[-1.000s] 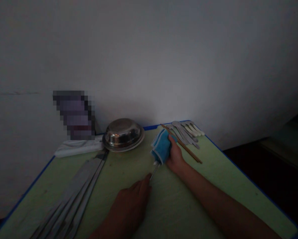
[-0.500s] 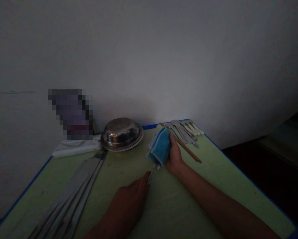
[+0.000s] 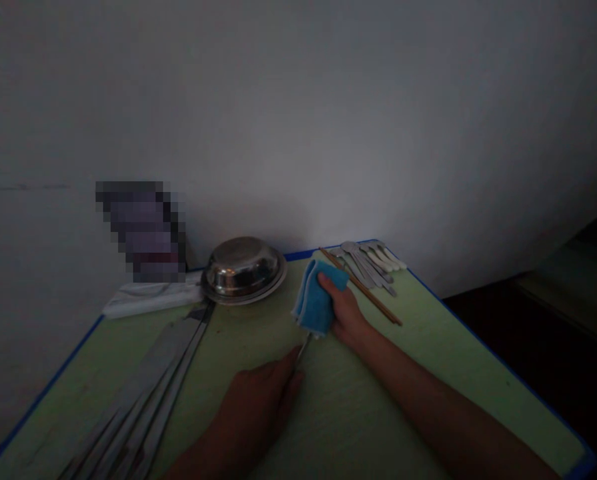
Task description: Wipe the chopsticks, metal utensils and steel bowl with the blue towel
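My left hand [image 3: 263,393] is closed around a thin metal utensil [image 3: 303,349], whose handle slants up and away from me. Its far end disappears inside a folded blue cloth [image 3: 312,307] with pale edges, so its kind stays hidden. My right hand [image 3: 349,312] grips the cloth from the right, thumb lying across its front. Beyond that hand lie two brown chopsticks [image 3: 381,309] and several metal spoons [image 3: 368,272], some with white handles.
An upturned shiny metal bowl [image 3: 243,263] rests at the table's back edge. Several long flat grey strips [image 3: 148,387] run along the left side. Behind them are a white flat bundle [image 3: 148,298] and a blurred-out upright object [image 3: 146,230]. A wall borders the green table [image 3: 458,373].
My right thumb has come over onto the front of the cloth, which now looks flatter and turned. My left hand keeps its hold on the handle, almost in place.
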`<state>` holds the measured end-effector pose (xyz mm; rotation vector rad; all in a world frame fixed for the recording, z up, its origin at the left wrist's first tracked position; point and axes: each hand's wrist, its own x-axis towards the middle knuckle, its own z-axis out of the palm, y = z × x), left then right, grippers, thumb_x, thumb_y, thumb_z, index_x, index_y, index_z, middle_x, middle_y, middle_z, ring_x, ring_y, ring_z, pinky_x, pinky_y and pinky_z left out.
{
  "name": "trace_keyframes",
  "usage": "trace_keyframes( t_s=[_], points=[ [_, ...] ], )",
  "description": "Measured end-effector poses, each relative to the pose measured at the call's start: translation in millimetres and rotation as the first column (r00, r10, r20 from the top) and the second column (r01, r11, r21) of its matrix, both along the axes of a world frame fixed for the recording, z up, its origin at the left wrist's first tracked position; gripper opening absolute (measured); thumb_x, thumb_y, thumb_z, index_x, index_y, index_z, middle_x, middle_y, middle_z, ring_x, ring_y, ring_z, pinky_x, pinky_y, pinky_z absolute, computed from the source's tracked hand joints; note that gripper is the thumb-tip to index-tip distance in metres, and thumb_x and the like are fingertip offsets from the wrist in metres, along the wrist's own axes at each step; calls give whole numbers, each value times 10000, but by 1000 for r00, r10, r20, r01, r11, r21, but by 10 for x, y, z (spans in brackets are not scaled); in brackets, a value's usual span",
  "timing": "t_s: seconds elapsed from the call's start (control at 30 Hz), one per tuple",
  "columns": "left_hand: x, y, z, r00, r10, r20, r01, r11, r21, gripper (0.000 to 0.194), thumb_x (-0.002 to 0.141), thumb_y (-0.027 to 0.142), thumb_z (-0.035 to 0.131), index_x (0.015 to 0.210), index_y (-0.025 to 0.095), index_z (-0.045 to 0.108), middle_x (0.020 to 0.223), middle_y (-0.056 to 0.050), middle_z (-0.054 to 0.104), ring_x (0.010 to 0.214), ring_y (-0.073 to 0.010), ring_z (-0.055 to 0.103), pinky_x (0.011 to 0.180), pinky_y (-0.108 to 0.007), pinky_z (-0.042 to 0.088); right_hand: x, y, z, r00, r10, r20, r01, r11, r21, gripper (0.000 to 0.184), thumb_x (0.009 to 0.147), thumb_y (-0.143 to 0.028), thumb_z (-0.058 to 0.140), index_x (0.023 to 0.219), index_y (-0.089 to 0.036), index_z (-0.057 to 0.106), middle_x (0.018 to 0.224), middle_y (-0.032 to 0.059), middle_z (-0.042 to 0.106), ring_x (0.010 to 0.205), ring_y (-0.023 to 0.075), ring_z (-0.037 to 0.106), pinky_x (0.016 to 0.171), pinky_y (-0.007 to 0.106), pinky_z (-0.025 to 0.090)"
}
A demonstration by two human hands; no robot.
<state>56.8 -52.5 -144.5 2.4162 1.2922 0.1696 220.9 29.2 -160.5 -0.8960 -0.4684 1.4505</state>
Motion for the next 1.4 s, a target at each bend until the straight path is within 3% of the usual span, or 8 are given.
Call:
trace_keyframes(
  t_s=[0.2, 0.37, 0.57, 0.7, 0.8, 1.0, 1.2, 1.4],
  points=[
    [-14, -3, -3, 1000, 16, 8, -16, 1000, -17, 302, 913, 369, 347, 831, 207, 588, 731, -28, 682, 639, -175, 643, 599, -247, 454, 17, 62, -61, 993, -65, -95, 58, 995, -76, 342, 757, -467, 567, 905, -165, 628, 776, 35, 709, 749, 168, 662, 764, 327, 528],
    [-41, -19, 84, 993, -6, 120, 15, 997, -77, 297, 925, 361, 313, 821, 199, 538, 680, -7, 625, 609, -155, 597, 567, -228, 407, 41, 102, -85, 977, -174, -124, 155, 977, -147, 301, 791, -444, 534, 884, -172, 623, 782, 10, 712, 694, 151, 657, 716, 294, 544],
    [-107, 6, 104, 933, -93, 348, 169, 966, -195, 316, 931, 317, 330, 797, 185, 583, 708, 11, 630, 635, -116, 588, 635, -191, 415, 1, 46, -53, 990, -139, -38, 134, 984, -116, 349, 751, -502, 557, 841, -171, 619, 737, 19, 697, 664, 167, 651, 695, 319, 546],
    [-103, 55, 41, 931, 62, 360, 32, 968, -250, 397, 936, 333, 317, 739, 169, 621, 602, 24, 616, 536, -99, 564, 554, -173, 395, -78, -19, -47, 985, -144, 92, 150, 987, -55, 333, 739, -503, 567, 770, -175, 617, 628, 4, 667, 685, 169, 650, 720, 307, 536],
    [-86, 70, 18, 940, 80, 333, -5, 975, -222, 386, 914, 326, 365, 670, 174, 623, 553, 45, 565, 493, -88, 521, 511, -169, 359, -109, -40, -48, 984, -140, 109, 143, 990, -16, 367, 722, -534, 564, 811, -182, 616, 690, 9, 682, 747, 172, 650, 744, 306, 529],
    [-91, 103, -3, 920, 145, 365, -53, 967, -250, 400, 906, 350, 365, 663, 169, 625, 533, 46, 507, 483, -95, 487, 495, -182, 335, -107, -87, -22, 996, 84, -22, -80, 987, 136, 461, 594, -257, 745, 1010, -223, 550, 937, -13, 687, 834, 171, 646, 778, 331, 526],
    [-82, 136, 13, 878, 253, 406, -147, 950, -274, 385, 889, 376, 390, 656, 169, 616, 536, 43, 495, 498, -111, 479, 498, -196, 333, -87, -142, -16, 925, 371, 86, -381, 911, 160, 482, 555, -152, 759, 1000, -181, 575, 957, 17, 688, 848, 165, 650, 803, 329, 515],
    [-55, 136, 53, 860, 336, 385, -199, 915, -352, 419, 880, 414, 385, 615, 164, 592, 496, 42, 518, 471, -112, 494, 484, -198, 343, -115, -148, -36, 933, 330, 143, -355, 910, 214, 412, 623, -236, 731, 1006, -195, 586, 974, 14, 686, 872, 161, 645, 848, 332, 493]
  ],
)
